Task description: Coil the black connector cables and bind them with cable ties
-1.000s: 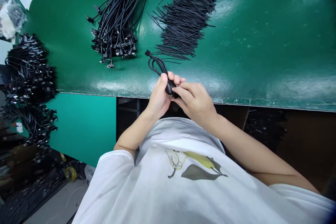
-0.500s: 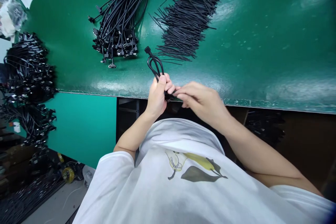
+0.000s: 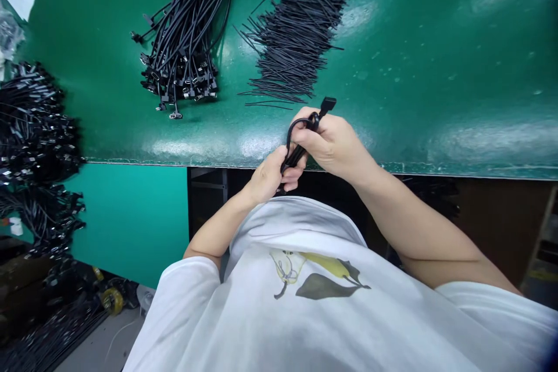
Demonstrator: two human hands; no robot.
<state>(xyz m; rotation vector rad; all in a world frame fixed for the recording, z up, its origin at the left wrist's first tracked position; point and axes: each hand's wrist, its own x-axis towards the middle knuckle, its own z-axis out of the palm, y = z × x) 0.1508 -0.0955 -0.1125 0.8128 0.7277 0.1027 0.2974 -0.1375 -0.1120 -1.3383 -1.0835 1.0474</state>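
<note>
Gripping a looped black cable point(image 3: 297, 154), right hand's fingers point(image 3: 306, 138) curled shut by its connector point(image 3: 328, 105), left hand's fingers point(image 3: 291, 172) closed below; bundled cables point(image 3: 178, 61) remain at eleven o'clock, thin black strips point(image 3: 296, 40) at twelve.

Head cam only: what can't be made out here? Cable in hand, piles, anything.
Head view, all of it:
- Middle of the black cable: hidden inside the right hand.
- Cable's lower end: hidden by the left hand.
- Plug at the upper end: too small to tell its type.
- Far ends of the cable bundle and loose black strands: cut off by the top edge.
- Cable heap: cut off by the left edge.
</note>
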